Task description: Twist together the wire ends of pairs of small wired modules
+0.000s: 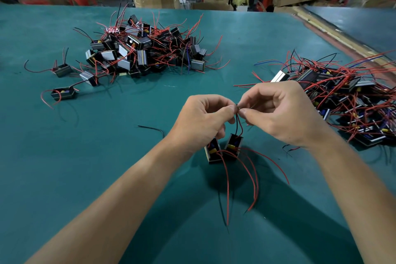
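The bare left forearm and bare right forearm are extended from 7 and 5 o'clock, converging at centre. The left hand and right hand are held fingertip to fingertip, thumbs and forefingers pinched on thin red and black wire ends, with the remaining fingers curled.

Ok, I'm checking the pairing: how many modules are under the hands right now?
2. The left module is under the left hand; the right module is beside it, nearer the right hand. Both hands pinch the wire ends above them. None looks hidden.
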